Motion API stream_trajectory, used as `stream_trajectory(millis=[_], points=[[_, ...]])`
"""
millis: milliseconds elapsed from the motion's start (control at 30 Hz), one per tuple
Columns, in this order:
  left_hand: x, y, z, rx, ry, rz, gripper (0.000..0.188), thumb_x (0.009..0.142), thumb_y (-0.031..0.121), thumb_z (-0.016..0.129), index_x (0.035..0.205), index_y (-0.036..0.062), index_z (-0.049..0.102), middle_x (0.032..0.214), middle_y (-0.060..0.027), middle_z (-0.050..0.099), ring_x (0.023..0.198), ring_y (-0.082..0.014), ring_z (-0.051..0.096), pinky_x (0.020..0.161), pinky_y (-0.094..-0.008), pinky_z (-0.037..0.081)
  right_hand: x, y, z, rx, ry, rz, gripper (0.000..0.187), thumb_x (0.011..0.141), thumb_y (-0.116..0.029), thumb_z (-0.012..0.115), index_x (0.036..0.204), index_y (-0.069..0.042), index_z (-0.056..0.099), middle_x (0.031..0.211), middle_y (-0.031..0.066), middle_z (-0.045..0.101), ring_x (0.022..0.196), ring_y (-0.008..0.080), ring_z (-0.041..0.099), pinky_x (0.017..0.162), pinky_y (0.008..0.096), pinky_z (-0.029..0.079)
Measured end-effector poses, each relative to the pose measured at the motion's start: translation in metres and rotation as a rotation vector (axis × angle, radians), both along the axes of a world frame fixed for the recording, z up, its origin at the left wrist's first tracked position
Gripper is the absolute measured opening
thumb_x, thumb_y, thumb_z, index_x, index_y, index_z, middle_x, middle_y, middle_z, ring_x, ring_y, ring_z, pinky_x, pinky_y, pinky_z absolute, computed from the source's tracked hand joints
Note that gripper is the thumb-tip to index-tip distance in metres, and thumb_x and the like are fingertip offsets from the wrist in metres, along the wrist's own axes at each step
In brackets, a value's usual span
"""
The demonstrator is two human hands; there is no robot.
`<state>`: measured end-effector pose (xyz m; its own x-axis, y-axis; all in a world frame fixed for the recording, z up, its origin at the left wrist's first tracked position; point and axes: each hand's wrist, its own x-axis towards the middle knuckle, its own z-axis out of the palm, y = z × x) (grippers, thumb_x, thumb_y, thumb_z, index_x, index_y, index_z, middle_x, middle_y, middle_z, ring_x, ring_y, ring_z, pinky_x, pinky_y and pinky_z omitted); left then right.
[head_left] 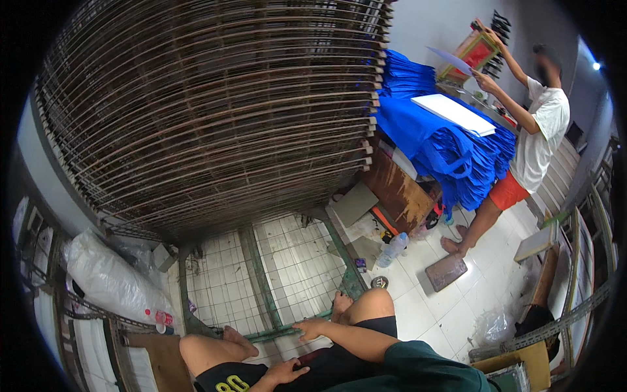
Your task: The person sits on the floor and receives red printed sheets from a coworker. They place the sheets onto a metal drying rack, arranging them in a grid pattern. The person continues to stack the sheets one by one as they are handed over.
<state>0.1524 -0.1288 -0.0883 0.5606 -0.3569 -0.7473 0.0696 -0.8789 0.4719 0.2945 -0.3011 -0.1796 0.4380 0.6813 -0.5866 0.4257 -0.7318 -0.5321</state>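
Note:
My left hand (285,372) rests on my lap over the black shorts (346,361), with its fingers stretched out and nothing seen in it. A dark red patch (312,357) shows just beyond its fingertips; I cannot make out what it is. My right hand (311,328) reaches leftward between my knees, its fingers apart. Its fingertips are at the near bar of a green metal frame (264,297) with wire mesh; whether they touch the bar I cannot tell. Above the frame's far part rises a tall stack of wire drying racks (215,117).
A co-worker (547,124) at the right holds a sheet (449,60) and a red-centred frame (477,55). Blue bags (424,134) cover a table, with a white board (454,114) on top. A plastic bottle (392,250) stands on the floor. Plastic-wrapped goods (108,271) lie left.

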Motion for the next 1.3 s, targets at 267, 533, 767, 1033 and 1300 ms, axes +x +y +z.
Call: stream_trajectory(millis=[267, 533, 767, 1033, 1300], points=[[-0.001, 0.004, -0.016, -0.019, 0.018, -0.004, 0.076, 0.075, 0.077, 0.036, 0.115, 0.0135, 0.05, 0.096, -0.0148, 0.063, 0.095, -0.0308, 0.06, 0.081, -0.0397, 0.045, 0.003, 0.004, 0.026, -0.089, 0.059, 0.065, 0.073, 0.079, -0.048, 0.056, 0.14, -0.019, 0.027, 0.138, 0.0126, 0.039, 0.124, 0.0315, 0.039, 0.1, 0.0429, 0.034], [0.002, 0.001, -0.005, 0.007, 0.048, -0.02, 0.079, 0.074, 0.078, 0.035, 0.117, 0.0141, 0.048, 0.097, -0.0148, 0.062, 0.096, -0.0305, 0.06, 0.08, -0.0395, 0.045, 0.001, 0.002, 0.026, -0.104, 0.037, 0.063, 0.071, 0.08, -0.046, 0.055, 0.14, -0.019, 0.027, 0.136, 0.0134, 0.041, 0.123, 0.0315, 0.041, 0.099, 0.042, 0.036], [0.002, 0.002, -0.007, 0.002, 0.033, -0.027, 0.077, 0.074, 0.078, 0.035, 0.116, 0.0147, 0.049, 0.096, -0.0154, 0.063, 0.095, -0.031, 0.06, 0.079, -0.0402, 0.046, 0.001, 0.002, 0.027, -0.1, 0.033, 0.059, 0.071, 0.08, -0.045, 0.055, 0.14, -0.019, 0.028, 0.135, 0.0132, 0.042, 0.123, 0.0314, 0.041, 0.099, 0.0424, 0.036], [0.0, 0.002, -0.007, -0.012, -0.026, -0.03, 0.074, 0.075, 0.076, 0.037, 0.112, 0.0146, 0.051, 0.093, -0.0153, 0.064, 0.093, -0.0322, 0.06, 0.078, -0.0395, 0.046, -0.002, -0.001, 0.017, -0.035, -0.005, 0.024, 0.071, 0.077, -0.042, 0.058, 0.138, -0.021, 0.031, 0.131, 0.0141, 0.046, 0.119, 0.0318, 0.045, 0.095, 0.045, 0.039], [-0.001, 0.001, -0.005, -0.009, -0.031, -0.016, 0.074, 0.075, 0.075, 0.039, 0.113, 0.0135, 0.051, 0.091, -0.0154, 0.063, 0.091, -0.0317, 0.061, 0.078, -0.0397, 0.046, 0.0, 0.0, 0.005, -0.001, -0.009, 0.018, 0.07, 0.075, -0.04, 0.059, 0.137, -0.02, 0.033, 0.125, 0.0186, 0.05, 0.114, 0.0331, 0.049, 0.092, 0.0439, 0.041]])
